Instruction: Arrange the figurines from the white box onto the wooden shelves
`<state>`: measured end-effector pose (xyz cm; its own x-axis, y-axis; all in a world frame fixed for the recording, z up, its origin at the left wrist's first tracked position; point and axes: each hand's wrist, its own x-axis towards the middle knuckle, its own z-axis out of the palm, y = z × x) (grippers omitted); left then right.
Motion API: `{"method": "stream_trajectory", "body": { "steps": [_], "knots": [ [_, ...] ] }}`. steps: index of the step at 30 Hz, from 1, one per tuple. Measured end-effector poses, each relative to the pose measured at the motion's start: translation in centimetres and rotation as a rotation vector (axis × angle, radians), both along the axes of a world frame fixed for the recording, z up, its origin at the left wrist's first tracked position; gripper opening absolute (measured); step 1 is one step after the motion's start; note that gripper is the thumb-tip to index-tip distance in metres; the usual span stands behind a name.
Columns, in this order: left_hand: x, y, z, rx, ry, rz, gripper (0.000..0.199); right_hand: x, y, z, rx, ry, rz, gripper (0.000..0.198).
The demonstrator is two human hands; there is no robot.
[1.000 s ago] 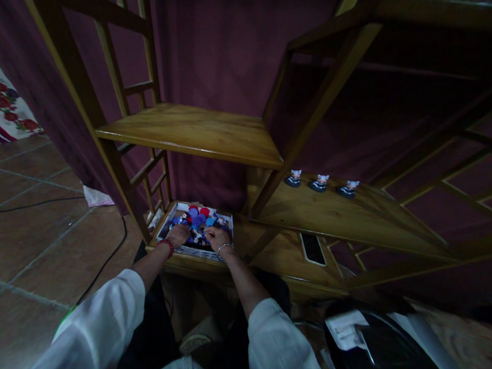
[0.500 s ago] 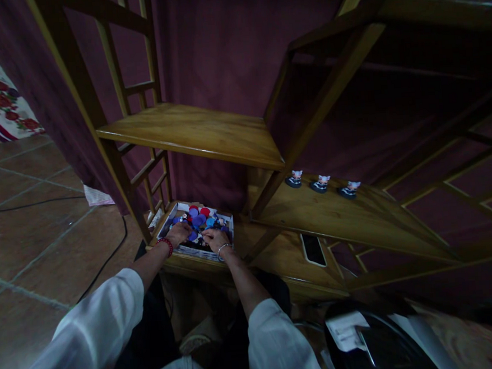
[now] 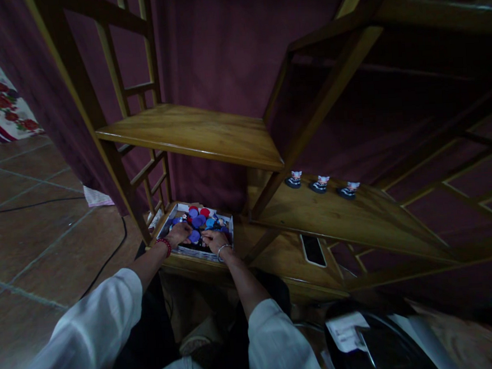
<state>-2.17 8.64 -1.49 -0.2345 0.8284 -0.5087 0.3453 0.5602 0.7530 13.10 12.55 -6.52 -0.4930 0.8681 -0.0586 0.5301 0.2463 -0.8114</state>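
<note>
While the left hand point(image 3: 180, 233) and right hand point(image 3: 214, 240) both reach into the shallow box point(image 3: 200, 254) of small pieces point(image 3: 198, 221), fingers curled but whether gripping anything I cannot tell, the purple disc point(image 3: 194, 236) lying between them looks light, stiff and smooth, best pinched by its rim.

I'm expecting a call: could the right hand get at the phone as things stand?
Probably yes: the phone lies uncovered on the low shelf, though the right hand must first come out of the box.

The head-worn view looks forward and down from above both hands point(image 3: 214, 240) toward the wooden shelves point(image 3: 192, 133).
</note>
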Motion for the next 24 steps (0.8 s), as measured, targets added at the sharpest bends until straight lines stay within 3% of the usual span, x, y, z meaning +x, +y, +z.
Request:
{"method": "stream_trajectory", "body": {
  "steps": [9,24],
  "knots": [
    [0.0,0.2,-0.6,0.028,-0.047,-0.032,0.013,-0.1,0.0,-0.3,-0.014,0.047,0.047,0.032],
    [0.2,0.4,-1.1,0.061,-0.027,-0.057,0.017,0.1,-0.2,0.8,0.024,-0.031,-0.028,0.029]
  ]
}}
